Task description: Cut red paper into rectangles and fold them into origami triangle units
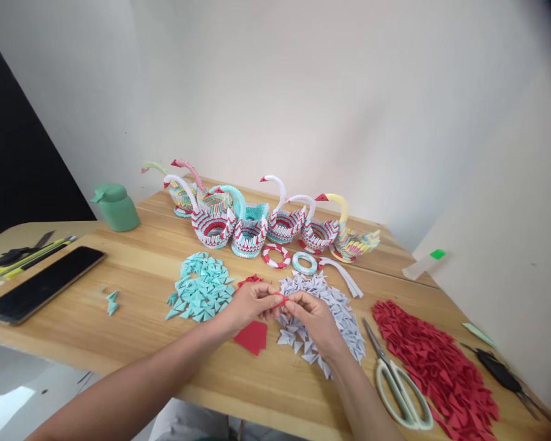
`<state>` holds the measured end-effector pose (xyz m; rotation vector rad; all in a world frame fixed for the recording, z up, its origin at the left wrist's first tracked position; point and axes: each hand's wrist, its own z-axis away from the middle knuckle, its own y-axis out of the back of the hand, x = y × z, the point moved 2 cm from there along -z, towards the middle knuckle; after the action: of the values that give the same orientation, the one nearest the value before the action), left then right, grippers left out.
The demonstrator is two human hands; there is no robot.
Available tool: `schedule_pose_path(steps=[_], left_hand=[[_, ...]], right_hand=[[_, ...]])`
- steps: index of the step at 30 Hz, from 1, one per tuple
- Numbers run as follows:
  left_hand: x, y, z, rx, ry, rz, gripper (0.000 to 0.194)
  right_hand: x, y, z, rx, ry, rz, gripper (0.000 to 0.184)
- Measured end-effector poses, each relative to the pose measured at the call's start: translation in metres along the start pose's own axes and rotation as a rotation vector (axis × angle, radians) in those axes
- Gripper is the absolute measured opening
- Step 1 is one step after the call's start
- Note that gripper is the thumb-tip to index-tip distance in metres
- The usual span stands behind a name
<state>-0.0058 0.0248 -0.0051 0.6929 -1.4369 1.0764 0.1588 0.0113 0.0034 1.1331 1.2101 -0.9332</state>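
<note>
"One wooden table [270,380] first; stretches across, from near to far. And next in size?"

"On the far side, a row of folded-paper swans [250,245], mostly striped, with curved necks and red beak tips."

"Any heaps?"

"On the right, a long red heap [434,361] of folded triangles. In the middle, a pale grey heap [340,309], partly hidden. Left of that, a smaller turquoise heap [204,288]."

"Anything else lying flat?"

"On the left, a black phone [46,283]. Between the grey and red heaps, scissors [382,358] with pale handles, pointing to the far side."

"And the hands?"

"Left hand [252,303] and right hand [314,315], close together over the middle of the table, both closed at the fingertips. Just nearer than the left one, red paper slips [251,338] on the wood."

"Gripping something?"

"Yes: pinching one small piece of red paper [282,298] between both sets of fingertips, seen against the grey heap's left edge."
</note>
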Motion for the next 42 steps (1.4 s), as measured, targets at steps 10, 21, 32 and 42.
schedule_pose_path(steps=[10, 21, 32, 42], left_hand=[[0.002, 0.0, 0.0, 0.042, -0.061, -0.112, 0.039], [0.004, 0.003, 0.001, -0.011, 0.058, 0.084, 0.035], [-0.003, 0.002, 0.001, -0.072, 0.11, 0.069, 0.035], [-0.005, 0.003, -0.003, -0.038, -0.096, -0.285, 0.027]], right_hand=[[-0.008, -0.001, 0.002, 0.056, 0.167, 0.328, 0.019], [-0.016, 0.006, 0.006, 0.116, 0.543, 0.542, 0.013], [-0.016, 0.005, 0.006, 0.007, 0.665, 0.579, 0.015], [-0.011, 0.008, 0.0, 0.025, 0.599, 0.594, 0.015]])
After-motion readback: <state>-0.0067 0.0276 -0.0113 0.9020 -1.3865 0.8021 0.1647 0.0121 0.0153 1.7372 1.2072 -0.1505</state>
